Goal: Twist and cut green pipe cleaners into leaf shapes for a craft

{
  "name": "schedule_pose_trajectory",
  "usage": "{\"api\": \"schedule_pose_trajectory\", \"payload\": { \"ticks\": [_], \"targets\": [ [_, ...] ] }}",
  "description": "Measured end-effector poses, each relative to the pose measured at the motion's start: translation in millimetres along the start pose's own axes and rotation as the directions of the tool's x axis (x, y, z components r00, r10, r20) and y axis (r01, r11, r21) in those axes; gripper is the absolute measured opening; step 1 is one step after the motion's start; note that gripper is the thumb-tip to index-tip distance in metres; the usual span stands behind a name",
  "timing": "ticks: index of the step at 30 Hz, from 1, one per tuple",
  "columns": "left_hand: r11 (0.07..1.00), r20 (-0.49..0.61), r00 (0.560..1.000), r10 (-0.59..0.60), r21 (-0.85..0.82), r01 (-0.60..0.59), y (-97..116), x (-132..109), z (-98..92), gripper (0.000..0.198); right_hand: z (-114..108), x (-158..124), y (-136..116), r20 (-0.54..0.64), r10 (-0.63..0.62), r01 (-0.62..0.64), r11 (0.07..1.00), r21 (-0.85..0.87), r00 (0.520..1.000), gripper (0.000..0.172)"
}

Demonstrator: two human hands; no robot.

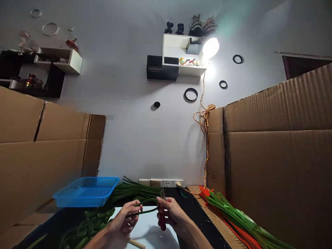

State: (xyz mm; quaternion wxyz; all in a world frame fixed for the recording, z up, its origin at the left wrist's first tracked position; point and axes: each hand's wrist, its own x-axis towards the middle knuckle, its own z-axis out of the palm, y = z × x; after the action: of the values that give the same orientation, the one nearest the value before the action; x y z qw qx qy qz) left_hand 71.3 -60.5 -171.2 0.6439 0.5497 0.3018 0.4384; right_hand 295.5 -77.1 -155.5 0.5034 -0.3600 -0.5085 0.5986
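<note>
My left hand pinches a dark green strand, which looks like a pipe cleaner and is bent into a long loop. The loop's other end reaches my right hand. In my right hand is a red-handled tool with a narrow metal tip pointing up; whether it is scissors or pliers I cannot tell. Both hands are above a white board. Just beyond them lies a bundle of dark green strands. Left of my left hand is a pile of green looped, leaf-like pieces.
A blue perforated basket stands at the back left. Green and orange-red strands lie along the right. A wooden stick lies on the board. Cardboard panels flank both sides, and an orange cord hangs down to the wall sockets.
</note>
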Motion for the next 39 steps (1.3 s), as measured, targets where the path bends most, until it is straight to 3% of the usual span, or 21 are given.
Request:
{"api": "schedule_pose_trajectory", "payload": {
  "ticks": [3, 8, 13, 18, 26, 34, 39],
  "targets": [
    [0.996, -0.003, 0.998, -0.057, -0.066, 0.057, 5.9, -4.8, -1.6, 0.054, -0.4, 0.0, -3.3, -0.035, 0.04, -0.038, 0.998, 0.049, 0.999, 0.052],
    [0.988, -0.002, 0.999, -0.032, -0.151, 0.031, 8.0, -7.5, -8.0, 0.052, -0.8, 0.1, -6.2, -0.072, 0.076, -0.069, 0.993, 0.101, 0.995, 0.048],
    [0.982, -0.122, 0.992, -0.038, -0.189, 0.014, 8.4, -7.7, -9.4, 0.047, -0.6, 1.7, -5.5, -0.146, 0.095, -0.081, 0.992, 0.099, 0.985, 0.047],
    [0.979, -0.169, 0.985, 0.012, -0.197, -0.045, 9.9, -9.0, -8.8, 0.051, -2.1, 2.3, -4.9, -0.135, 0.054, -0.046, 0.997, 0.062, 0.989, 0.039],
    [0.974, -0.17, 0.977, 0.126, -0.164, -0.154, 9.5, -12.3, -11.3, 0.045, -5.9, 2.8, -2.8, -0.09, 0.023, -0.018, 0.998, 0.06, 0.996, 0.035],
    [0.968, -0.161, 0.97, 0.183, -0.143, -0.206, 12.2, -15.9, -10.4, 0.04, -4.0, 3.8, 0.7, -0.137, -0.009, 0.018, 0.998, 0.064, 0.991, 0.033],
    [0.97, -0.21, 0.949, 0.237, -0.001, -0.243, 10.5, -16.6, -9.4, 0.034, -3.4, 3.7, -0.3, -0.137, -0.01, 0.016, 0.999, 0.048, 0.991, 0.03]
  ]
}}
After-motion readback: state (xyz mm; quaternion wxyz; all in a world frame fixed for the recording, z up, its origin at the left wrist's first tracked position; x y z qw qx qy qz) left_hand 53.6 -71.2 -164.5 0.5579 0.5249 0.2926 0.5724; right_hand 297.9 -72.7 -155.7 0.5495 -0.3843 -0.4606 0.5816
